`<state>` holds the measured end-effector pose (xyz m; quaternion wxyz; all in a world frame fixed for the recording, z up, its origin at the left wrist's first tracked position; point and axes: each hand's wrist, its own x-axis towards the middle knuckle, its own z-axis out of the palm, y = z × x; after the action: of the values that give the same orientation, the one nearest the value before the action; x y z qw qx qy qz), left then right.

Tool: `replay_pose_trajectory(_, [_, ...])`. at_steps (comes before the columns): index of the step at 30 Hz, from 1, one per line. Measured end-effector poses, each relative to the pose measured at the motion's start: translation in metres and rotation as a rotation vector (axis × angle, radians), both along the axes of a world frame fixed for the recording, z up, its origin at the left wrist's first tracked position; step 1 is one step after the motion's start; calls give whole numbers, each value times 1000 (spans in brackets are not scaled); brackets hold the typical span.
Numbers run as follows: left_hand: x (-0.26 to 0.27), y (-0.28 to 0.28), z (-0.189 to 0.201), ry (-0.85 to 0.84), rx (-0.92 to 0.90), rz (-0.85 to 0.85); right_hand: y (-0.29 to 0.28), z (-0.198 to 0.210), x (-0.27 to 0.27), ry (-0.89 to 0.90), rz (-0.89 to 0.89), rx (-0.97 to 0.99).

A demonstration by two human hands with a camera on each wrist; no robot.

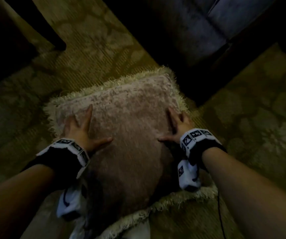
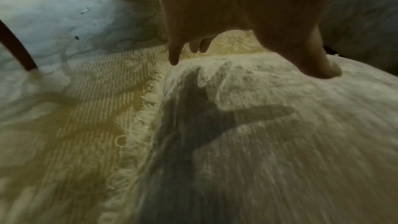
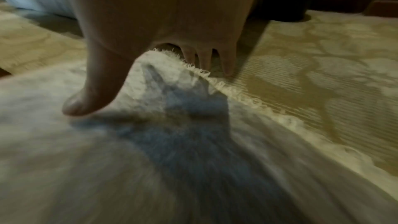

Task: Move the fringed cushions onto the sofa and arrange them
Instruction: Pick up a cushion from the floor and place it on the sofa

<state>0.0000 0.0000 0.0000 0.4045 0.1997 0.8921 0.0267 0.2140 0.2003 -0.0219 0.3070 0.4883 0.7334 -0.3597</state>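
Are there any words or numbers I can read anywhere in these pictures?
None can be read.
The wristbands show only black-and-white square patterns, no letters or numbers.
The fringed cushion, carpet and sofa carry no writing.

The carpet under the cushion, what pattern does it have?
The carpet is yellowish-olive with a large floral pattern, clearest in the right wrist view.
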Motion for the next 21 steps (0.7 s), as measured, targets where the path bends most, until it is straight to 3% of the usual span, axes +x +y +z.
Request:
replay_pose_trajectory(4, [-5, -11, -34, 7, -34, 87, 6, -21, -2, -54, -1, 11])
replay_pose_trajectory(9, [-6, -51, -74, -114, -41, 416, 10, -44, 8, -154, -56, 59])
replay_pose_trajectory(17, [12, -55, -83, -40, 244, 556, 9, -58, 9, 164, -168, -9])
replay_pose_trajectory(21, [17, -52, -54, 21, 286, 488, 4, -32, 5, 225, -205, 53])
